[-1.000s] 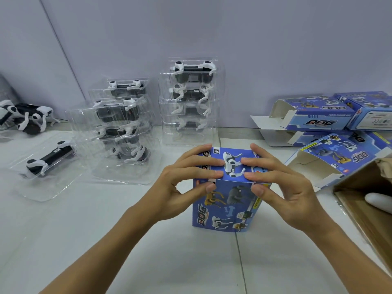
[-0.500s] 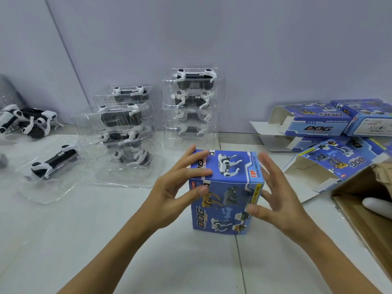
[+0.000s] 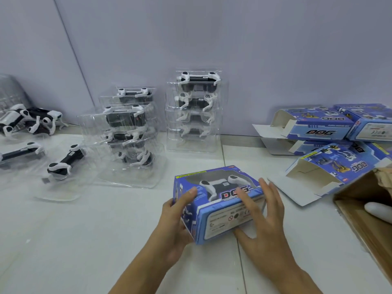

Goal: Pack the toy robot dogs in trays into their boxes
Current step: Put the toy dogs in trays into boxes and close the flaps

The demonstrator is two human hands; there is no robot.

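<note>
A blue DOG box (image 3: 218, 203) lies on its side in front of me, its clear window facing up with a white-and-black toy dog showing through. My left hand (image 3: 176, 217) grips the box's left end, thumb on top and fingers curled underneath. My right hand (image 3: 262, 213) lies flat with straight fingers over the box's right end. Two stacks of clear trays with dogs stand behind: one at centre-left (image 3: 129, 136), one against the wall (image 3: 196, 109).
Empty blue boxes (image 3: 322, 126) with open flaps lie at the right, one nearer (image 3: 331, 168). A brown carton (image 3: 364, 204) sits at the right edge with another person's gloved hand (image 3: 379, 211) inside. Loose dogs (image 3: 31, 122) and single trays (image 3: 63, 164) lie at the left.
The box stood upright with both hands on its top end; it has since been tipped over onto its side, window up. The view has tilted down slightly.
</note>
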